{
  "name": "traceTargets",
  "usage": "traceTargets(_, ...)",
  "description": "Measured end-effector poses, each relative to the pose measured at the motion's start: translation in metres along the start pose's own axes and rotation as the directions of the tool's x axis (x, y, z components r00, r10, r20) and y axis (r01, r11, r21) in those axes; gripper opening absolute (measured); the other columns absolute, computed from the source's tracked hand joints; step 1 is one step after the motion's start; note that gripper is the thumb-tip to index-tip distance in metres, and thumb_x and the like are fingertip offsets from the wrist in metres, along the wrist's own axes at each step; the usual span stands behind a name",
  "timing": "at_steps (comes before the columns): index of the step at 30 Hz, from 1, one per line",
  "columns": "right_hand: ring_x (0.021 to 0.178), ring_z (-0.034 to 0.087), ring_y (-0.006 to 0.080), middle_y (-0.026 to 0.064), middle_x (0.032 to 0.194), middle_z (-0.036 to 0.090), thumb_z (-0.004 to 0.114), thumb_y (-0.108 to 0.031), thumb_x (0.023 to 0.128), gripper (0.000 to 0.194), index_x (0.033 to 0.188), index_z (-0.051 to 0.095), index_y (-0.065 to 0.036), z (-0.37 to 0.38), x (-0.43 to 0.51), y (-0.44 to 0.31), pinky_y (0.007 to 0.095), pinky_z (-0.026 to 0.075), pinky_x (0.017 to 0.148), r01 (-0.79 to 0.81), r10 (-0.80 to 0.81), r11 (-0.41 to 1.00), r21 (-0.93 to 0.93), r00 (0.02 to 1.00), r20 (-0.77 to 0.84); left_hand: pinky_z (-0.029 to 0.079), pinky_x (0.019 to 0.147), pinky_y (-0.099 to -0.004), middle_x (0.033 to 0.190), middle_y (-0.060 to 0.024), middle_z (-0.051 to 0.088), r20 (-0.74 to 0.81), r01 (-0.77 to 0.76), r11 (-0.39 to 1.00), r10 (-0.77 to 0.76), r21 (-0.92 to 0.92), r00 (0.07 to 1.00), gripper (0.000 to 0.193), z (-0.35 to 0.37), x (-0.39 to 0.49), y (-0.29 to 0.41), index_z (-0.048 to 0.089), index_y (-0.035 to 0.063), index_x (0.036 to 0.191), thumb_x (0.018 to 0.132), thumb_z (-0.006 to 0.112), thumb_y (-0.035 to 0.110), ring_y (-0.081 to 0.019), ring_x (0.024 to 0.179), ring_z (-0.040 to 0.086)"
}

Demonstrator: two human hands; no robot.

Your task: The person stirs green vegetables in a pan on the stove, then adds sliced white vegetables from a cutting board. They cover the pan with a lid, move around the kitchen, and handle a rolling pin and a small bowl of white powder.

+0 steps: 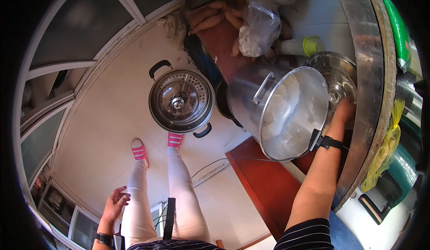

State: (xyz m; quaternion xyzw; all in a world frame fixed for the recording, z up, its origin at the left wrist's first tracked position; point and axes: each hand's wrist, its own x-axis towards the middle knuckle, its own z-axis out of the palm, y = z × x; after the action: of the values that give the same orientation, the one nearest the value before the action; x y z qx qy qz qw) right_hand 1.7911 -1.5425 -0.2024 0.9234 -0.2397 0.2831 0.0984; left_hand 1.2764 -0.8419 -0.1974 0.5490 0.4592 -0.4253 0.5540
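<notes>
My right hand (345, 110) reaches past the rim of a large metal pot (302, 129) and lies at a round, shiny metal lid (331, 65) behind it; its fingertips are in shadow, so its hold cannot be told. The pot is tilted with its mouth towards me and has white powder and a pale mass (285, 98) inside. My left hand (116, 203) hangs beside my left leg, fingers apart and slightly curled, with nothing in it. Each wrist bears a black strap with a small device.
A steamer pot with a glass lid (178, 97) stands on the floor before my feet. Sweet potatoes (209, 23) and a plastic bag of white pieces (257, 31) lie beyond. A red wooden board (262, 182) is below the pot; a metal-edged counter (369, 65) runs along the right.
</notes>
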Motion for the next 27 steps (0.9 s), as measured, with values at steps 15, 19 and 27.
traceTargets(15, 0.091, 0.059, 0.041, 0.0219, 0.101, 0.062, 0.059, -0.016, 0.084, 0.028, 0.105, 0.059, 0.003, 0.024, 0.006, 0.032, 0.0444, 0.045, 0.084, -0.085, 0.083, 0.996, 0.007, 0.98, 0.182, 0.052, 0.084, -0.034, 0.107, -0.0141, 0.064, 0.002, 0.095, 0.989, -0.095, -0.112, 0.995, 0.043, 0.008, -0.007, -0.019, 0.045, -0.0015, 0.132, 0.094, 0.056, 0.015, -0.0216, 0.097, 0.062)
traceTargets(19, 0.089, 0.059, 0.0403, 0.021, 0.097, 0.062, 0.059, -0.014, 0.085, 0.023, 0.102, 0.059, 0.002, 0.018, -0.008, 0.034, 0.0441, 0.046, 0.082, -0.081, 0.07, 0.996, 0.037, 0.969, 0.238, 0.052, 0.084, -0.0342, 0.107, -0.0145, 0.063, -0.014, 0.068, 0.995, -0.069, -0.066, 0.997, 0.043, 0.008, -0.007, -0.011, 0.045, -0.0015, 0.133, 0.094, 0.055, 0.015, -0.0217, 0.097, 0.062)
traceTargets(27, 0.083, 0.059, 0.0389, 0.0191, 0.091, 0.062, 0.059, -0.009, 0.085, 0.014, 0.096, 0.06, 0.0, -0.039, -0.067, 0.014, 0.0434, 0.047, 0.078, -0.02, -0.05, 0.98, 0.2, 0.939, 0.34, 0.051, 0.084, -0.0339, 0.106, -0.0127, 0.064, 0.014, 0.034, 0.991, -0.032, -0.126, 0.999, 0.042, 0.01, -0.015, -0.01, 0.047, -0.0011, 0.132, 0.094, 0.056, 0.015, -0.0201, 0.095, 0.061)
